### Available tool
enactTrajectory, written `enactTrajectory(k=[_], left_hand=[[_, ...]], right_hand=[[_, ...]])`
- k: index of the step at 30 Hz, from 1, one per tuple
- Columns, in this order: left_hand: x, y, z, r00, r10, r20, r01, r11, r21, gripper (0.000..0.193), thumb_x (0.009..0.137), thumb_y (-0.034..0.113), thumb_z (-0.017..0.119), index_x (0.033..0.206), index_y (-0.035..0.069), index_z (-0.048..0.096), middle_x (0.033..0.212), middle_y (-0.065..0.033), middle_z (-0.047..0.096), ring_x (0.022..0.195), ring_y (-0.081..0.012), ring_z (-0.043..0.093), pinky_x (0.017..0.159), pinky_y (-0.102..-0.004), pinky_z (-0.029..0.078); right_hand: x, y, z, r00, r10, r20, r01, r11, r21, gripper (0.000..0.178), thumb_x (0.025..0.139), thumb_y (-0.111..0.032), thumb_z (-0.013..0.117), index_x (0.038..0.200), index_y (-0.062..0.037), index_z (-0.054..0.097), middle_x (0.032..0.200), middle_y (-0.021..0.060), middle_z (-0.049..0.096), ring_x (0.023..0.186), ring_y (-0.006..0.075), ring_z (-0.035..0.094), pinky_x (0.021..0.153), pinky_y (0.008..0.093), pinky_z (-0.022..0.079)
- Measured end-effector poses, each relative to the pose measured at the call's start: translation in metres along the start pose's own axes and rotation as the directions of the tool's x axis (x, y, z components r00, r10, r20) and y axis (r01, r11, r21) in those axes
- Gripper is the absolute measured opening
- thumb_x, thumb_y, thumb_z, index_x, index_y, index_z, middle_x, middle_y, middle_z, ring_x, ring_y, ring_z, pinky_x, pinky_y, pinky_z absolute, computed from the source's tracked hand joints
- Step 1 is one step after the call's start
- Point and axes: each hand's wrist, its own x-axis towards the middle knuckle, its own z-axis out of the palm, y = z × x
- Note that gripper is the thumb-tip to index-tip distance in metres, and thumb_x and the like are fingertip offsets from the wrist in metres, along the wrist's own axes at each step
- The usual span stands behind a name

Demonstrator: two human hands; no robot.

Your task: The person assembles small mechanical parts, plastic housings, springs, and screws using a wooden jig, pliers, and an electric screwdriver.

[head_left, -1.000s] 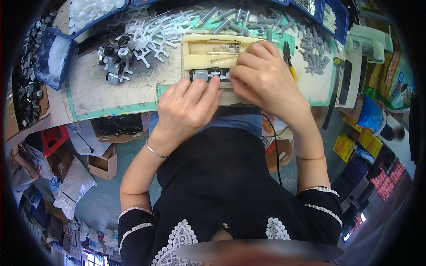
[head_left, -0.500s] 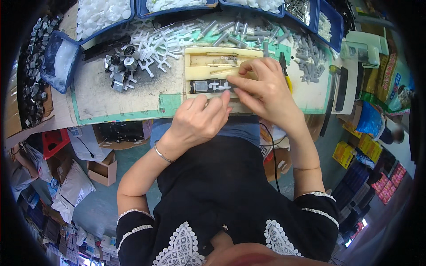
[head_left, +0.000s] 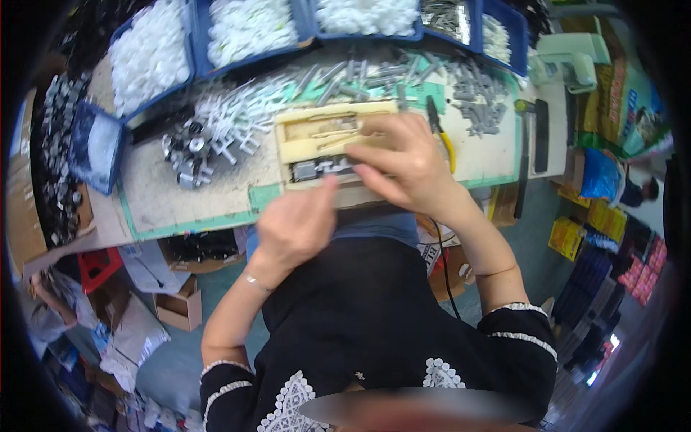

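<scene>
Left hand (head_left: 296, 225) has shifted toward 7 o'clock since the earlier frame.
Judged step: fingertip adjustment at the black motor assembly (head_left: 319, 170); next move calls for steady alignment. Right hand (head_left: 408, 162), at 3 o'clock, narrows thumb toward forefinger; neither hand's grip can be told. Assembly lies in the cream jig's (head_left: 299, 150) 6 o'clock slot, silver can (head_left: 306, 171) at 9 o'clock.

the person's left hand (head_left: 296, 227) is motion-blurred, index finger (head_left: 328, 191) pointing forward; the right hand (head_left: 413, 164) is palm down, thumb (head_left: 373, 183) and forefinger (head_left: 364, 154) slightly apart; bare forearms (head_left: 482, 241) angle inward.
</scene>
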Motion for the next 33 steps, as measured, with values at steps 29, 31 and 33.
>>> enactTrajectory(k=[29, 31, 33], left_hand=[[0.032, -0.038, -0.049, 0.87, -0.462, -0.173, 0.48, 0.873, 0.084, 0.023, 0.075, -0.005, 0.062, 0.097, -0.001, 0.066, 0.08, -0.0138, 0.059, 0.066, -0.0271, 0.06, 0.06, -0.0348, 0.048], [0.029, -0.041, -0.048, 0.865, -0.468, -0.179, 0.476, 0.879, 0.005, 0.022, 0.076, -0.005, 0.062, 0.097, -0.001, 0.066, 0.081, -0.0137, 0.06, 0.067, -0.0262, 0.06, 0.06, -0.0339, 0.048], [0.024, -0.041, -0.051, 0.869, -0.462, -0.179, 0.458, 0.887, -0.066, 0.016, 0.08, -0.005, 0.062, 0.096, -0.002, 0.065, 0.086, -0.0136, 0.062, 0.072, -0.023, 0.063, 0.063, -0.0303, 0.05]], right_hand=[[-0.051, 0.069, -0.036, 0.565, 0.774, -0.285, -0.573, 0.617, 0.539, 0.007, 0.08, -0.006, 0.064, 0.082, 0.0007, 0.062, 0.074, 0.0052, 0.064, 0.063, 0.0111, 0.062, 0.057, 0.0246, 0.05], [-0.048, 0.07, -0.039, 0.596, 0.791, -0.139, -0.447, 0.471, 0.76, 0.014, 0.085, -0.008, 0.063, 0.094, 0.0024, 0.063, 0.079, 0.0034, 0.064, 0.068, 0.0104, 0.062, 0.06, 0.0235, 0.051], [-0.041, 0.065, -0.035, 0.633, 0.774, -0.023, -0.415, 0.365, 0.833, 0.017, 0.086, -0.008, 0.063, 0.099, 0.0027, 0.063, 0.08, 0.0044, 0.064, 0.07, 0.0104, 0.062, 0.063, 0.0236, 0.051]])
